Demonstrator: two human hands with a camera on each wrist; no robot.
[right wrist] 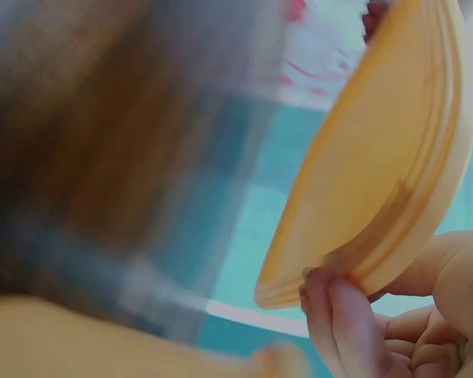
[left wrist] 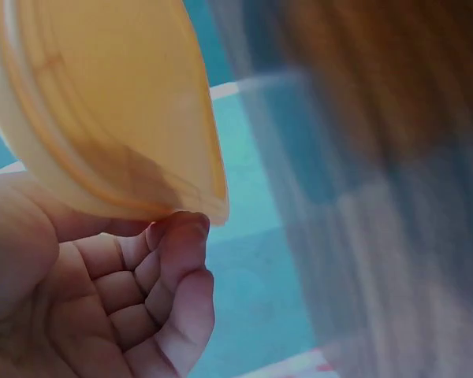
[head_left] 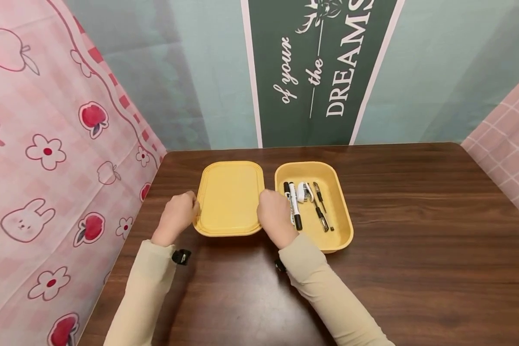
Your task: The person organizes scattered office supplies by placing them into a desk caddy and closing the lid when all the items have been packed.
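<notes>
A yellow rounded-square lid (head_left: 230,198) is held level between both hands. My left hand (head_left: 177,215) pinches its left edge, thumb on one face and fingertips on the other, as the left wrist view shows. On the opposite edge, my right hand (head_left: 278,216) pinches the rim the same way. In the wrist views the lid (left wrist: 134,102) stands apart from the tabletop. Right beside the right hand sits an uncovered yellow box (head_left: 345,223). Inside lie markers (head_left: 295,209), a small white item (head_left: 302,192) and black pens (head_left: 320,215). The right hand hides part of the box's left wall.
The dark wooden table (head_left: 415,230) stretches off to the right and toward the front. Pink printed cloth (head_left: 65,192) hangs along the left side, and a teal and green cloth (head_left: 207,77) stands behind the table's back edge.
</notes>
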